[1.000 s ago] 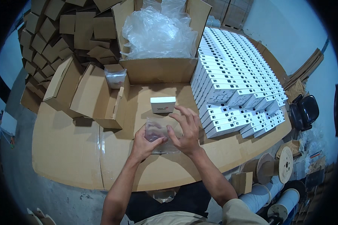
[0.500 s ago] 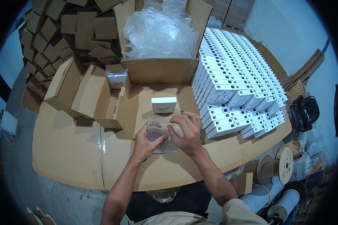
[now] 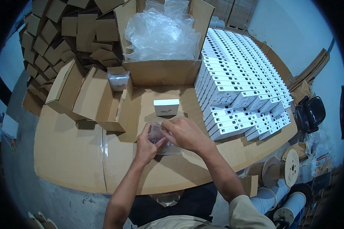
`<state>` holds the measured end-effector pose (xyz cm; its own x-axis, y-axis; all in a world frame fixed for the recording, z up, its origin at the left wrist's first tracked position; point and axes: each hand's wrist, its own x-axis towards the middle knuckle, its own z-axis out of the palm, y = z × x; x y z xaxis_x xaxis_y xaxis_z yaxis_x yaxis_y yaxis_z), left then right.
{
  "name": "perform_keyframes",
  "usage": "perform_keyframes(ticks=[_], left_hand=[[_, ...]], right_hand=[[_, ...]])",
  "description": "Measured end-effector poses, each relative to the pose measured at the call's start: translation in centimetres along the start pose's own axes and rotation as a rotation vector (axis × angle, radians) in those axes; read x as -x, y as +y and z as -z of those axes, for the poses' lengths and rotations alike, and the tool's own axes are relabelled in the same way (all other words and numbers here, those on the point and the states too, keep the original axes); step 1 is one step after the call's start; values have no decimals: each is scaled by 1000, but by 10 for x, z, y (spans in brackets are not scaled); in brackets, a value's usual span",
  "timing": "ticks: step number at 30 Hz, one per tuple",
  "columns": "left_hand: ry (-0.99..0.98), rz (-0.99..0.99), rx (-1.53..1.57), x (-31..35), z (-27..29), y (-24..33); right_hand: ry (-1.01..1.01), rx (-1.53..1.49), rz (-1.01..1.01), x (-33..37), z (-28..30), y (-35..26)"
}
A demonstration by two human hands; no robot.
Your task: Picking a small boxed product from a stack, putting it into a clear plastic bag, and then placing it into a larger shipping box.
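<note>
One clear bag (image 3: 172, 150) lies at the centre of the frame, over the brown surface (image 3: 72, 156). The left hand (image 3: 145, 147) grips its left edge between thumb and fingers; the right hand (image 3: 185, 133) curls at its upper part, though whether it pinches the plastic I cannot tell. Just above them, a small white box (image 3: 166, 108) stands upright. Stacked white boxes (image 3: 237, 82) fill the upper right.
</note>
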<state>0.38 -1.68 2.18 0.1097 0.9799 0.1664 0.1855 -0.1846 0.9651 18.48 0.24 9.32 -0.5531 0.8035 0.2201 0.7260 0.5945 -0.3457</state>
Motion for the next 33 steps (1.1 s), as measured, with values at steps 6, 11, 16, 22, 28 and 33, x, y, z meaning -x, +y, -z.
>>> perform_keyframes(ticks=[6,11,16,22,28,33], left_hand=[[-62,18,49,3,4,5],[-141,99,112,3,5,5],[-169,111,116,1,5,-3],[-229,107,98,2,8,3],[-244,42,3,0,9,5],[-271,88,88,1,12,-3]], right_hand=[[-120,-245,-60,-6,19,-6],[-150,-210,91,-7,24,4],[-308,-190,-42,-13,27,4],[-386,-190,-57,-17,36,-3],[-253,-206,99,-11,30,5],[-146,-268,6,-14,26,9]])
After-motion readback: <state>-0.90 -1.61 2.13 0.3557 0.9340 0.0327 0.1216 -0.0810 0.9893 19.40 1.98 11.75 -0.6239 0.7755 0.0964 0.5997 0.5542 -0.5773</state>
